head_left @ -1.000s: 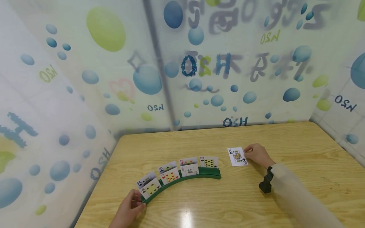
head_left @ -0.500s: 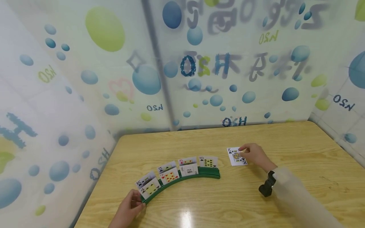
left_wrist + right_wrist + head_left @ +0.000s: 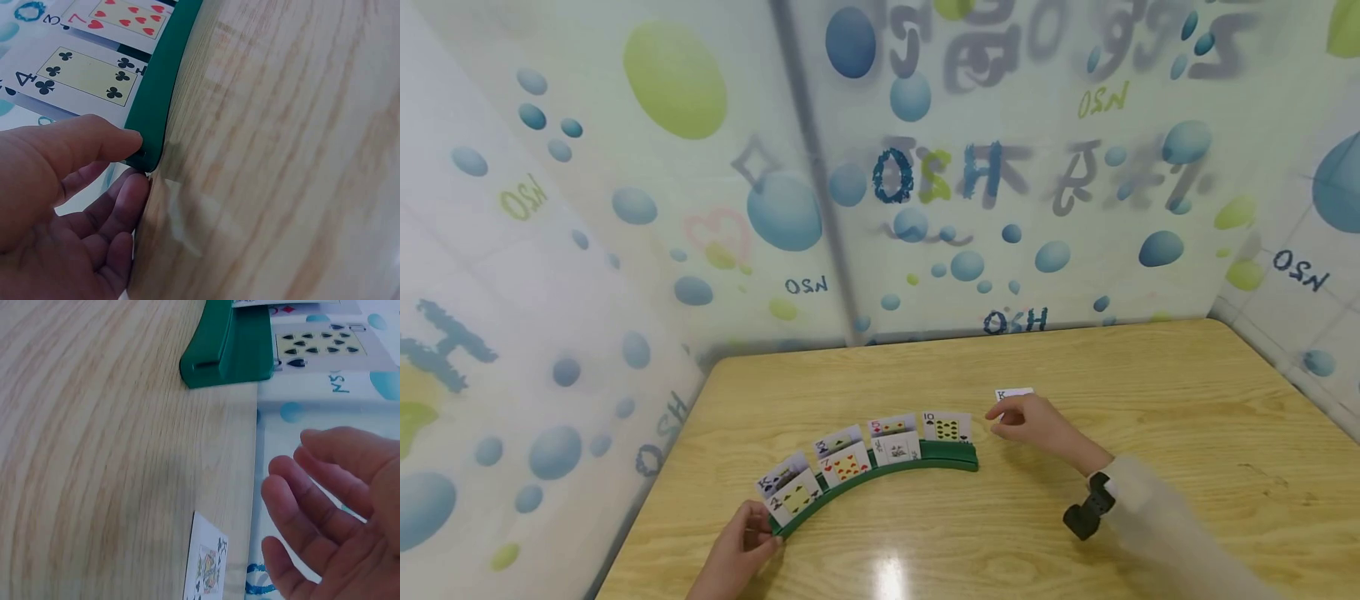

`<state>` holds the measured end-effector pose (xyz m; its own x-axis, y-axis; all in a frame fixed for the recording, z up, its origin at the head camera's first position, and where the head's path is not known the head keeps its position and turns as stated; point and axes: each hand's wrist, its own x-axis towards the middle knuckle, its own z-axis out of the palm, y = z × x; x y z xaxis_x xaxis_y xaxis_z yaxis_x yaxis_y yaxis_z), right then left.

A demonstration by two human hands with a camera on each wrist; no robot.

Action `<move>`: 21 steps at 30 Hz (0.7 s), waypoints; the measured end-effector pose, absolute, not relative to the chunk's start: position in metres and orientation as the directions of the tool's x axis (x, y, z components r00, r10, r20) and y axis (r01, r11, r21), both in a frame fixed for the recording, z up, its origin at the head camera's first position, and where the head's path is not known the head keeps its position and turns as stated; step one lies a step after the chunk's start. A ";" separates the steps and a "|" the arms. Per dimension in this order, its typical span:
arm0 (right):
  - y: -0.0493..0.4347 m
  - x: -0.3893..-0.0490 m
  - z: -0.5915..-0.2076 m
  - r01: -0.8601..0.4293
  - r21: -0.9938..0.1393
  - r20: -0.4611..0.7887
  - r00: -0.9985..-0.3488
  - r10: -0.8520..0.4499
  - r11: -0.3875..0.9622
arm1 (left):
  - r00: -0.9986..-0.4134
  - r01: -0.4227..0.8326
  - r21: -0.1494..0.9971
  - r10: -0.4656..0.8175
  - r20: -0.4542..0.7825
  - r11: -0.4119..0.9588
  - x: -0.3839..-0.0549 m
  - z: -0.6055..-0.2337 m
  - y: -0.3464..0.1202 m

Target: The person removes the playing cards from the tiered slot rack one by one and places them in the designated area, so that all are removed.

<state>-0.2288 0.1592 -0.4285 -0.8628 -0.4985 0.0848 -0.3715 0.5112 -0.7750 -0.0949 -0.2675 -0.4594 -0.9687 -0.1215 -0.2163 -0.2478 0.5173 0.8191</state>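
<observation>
My left hand [image 3: 737,546] pinches the left end of a curved green card holder [image 3: 951,454]; in the left wrist view the thumb presses on top with fingers against its end. Playing cards stand in it in two rows: a four of clubs [image 3: 796,497], a seven of hearts [image 3: 846,465] and a joker [image 3: 897,450] in front, others behind, including a ten of spades [image 3: 947,427] at the right. My right hand [image 3: 1048,429] hovers right of the holder, fingers loosely bent and holding nothing. It hides most of a king of clubs [image 3: 1015,391] lying face up on the table.
The wooden table [image 3: 925,542] reaches back to a wall [image 3: 1045,217] printed with blue and green drops. A side wall [image 3: 512,333] runs close along the table's left. A black wrist strap [image 3: 1090,504] sits at the right sleeve.
My right hand has moved left from the king's right edge, across the card, towards the holder's right end. The king stays on the table. My left hand keeps its place on the holder.
</observation>
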 end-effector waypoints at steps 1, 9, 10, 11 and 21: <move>0.157 -0.228 -0.429 -0.391 -0.773 0.089 -0.846 -0.525 0.499 | -0.967 -0.254 0.817 -0.125 -0.222 0.517 -0.095 -0.459 -0.267; 0.147 -0.223 -0.435 -0.463 -0.758 0.103 -0.780 -0.618 0.459 | -0.966 -0.258 0.816 -0.124 -0.227 0.517 -0.095 -0.459 -0.267; 0.146 -0.223 -0.436 -0.463 -0.759 0.105 -0.781 -0.616 0.457 | -0.965 -0.261 0.817 -0.126 -0.229 0.515 -0.095 -0.458 -0.267; 0.145 -0.223 -0.437 -0.458 -0.762 0.105 -0.784 -0.612 0.457 | -0.965 -0.263 0.817 -0.128 -0.230 0.513 -0.095 -0.458 -0.267; 0.134 -0.226 -0.442 -0.410 -0.774 0.060 -0.805 -0.590 0.482 | -0.961 -0.275 0.812 -0.135 -0.240 0.515 -0.095 -0.458 -0.267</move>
<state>-0.2262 0.1340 -0.4417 -0.8055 -0.5896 0.0595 -0.4100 0.4819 -0.7744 -0.0949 -0.2669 -0.4582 -0.9612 -0.1351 -0.2404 -0.2754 0.5150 0.8117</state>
